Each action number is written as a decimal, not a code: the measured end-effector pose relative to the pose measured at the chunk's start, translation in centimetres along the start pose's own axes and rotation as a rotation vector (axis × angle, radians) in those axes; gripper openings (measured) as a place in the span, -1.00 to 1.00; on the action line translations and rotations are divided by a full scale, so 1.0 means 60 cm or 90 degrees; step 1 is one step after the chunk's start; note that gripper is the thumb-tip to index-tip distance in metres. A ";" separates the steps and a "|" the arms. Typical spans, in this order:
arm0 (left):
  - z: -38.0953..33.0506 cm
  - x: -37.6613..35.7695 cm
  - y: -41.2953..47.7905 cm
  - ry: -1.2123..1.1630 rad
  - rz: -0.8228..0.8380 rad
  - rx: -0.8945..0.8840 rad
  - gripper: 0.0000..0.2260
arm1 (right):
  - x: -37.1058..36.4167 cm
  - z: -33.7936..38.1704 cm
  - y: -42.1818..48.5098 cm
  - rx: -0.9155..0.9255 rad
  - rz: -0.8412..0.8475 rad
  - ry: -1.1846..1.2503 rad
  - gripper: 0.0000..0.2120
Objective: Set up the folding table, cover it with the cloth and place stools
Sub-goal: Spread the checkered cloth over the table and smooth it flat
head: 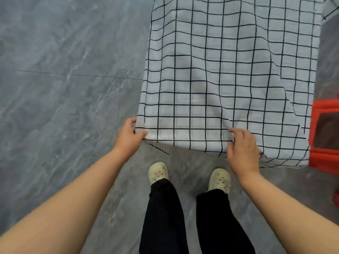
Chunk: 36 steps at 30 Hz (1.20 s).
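Evidently to square the drape, the left hand (128, 138) is pinching the near corner of the checked cloth (220, 70), spread over the hidden table, while the right hand (242, 151) is gripping its hem.

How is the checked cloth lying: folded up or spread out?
Spread out. The checked cloth lies as one rippled sheet; the left hand grips its near corner, the right hand touches its edge.

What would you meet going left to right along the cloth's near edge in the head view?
grey floor → left hand pinching the corner → checked cloth → right hand gripping the hem → red stool
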<state>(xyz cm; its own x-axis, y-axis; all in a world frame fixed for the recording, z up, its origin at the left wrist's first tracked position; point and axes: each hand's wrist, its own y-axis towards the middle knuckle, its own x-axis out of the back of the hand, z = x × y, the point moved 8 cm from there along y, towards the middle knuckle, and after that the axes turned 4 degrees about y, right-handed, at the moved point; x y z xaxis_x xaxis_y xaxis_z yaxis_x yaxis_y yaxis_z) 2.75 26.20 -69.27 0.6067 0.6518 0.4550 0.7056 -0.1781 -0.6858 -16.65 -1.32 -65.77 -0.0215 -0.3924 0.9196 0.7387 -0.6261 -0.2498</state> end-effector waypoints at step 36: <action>0.068 0.050 0.009 -0.050 -0.041 -0.012 -0.85 | -0.045 -0.016 -0.013 0.090 0.151 -0.089 -0.30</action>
<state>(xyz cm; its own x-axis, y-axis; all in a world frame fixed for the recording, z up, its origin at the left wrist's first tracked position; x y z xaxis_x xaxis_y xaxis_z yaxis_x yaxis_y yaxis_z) 3.45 31.08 -70.58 0.5293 0.7183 0.4514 0.7497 -0.1470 -0.6452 -17.81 -0.43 -68.33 0.2479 -0.4138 0.8760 0.7986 -0.4246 -0.4266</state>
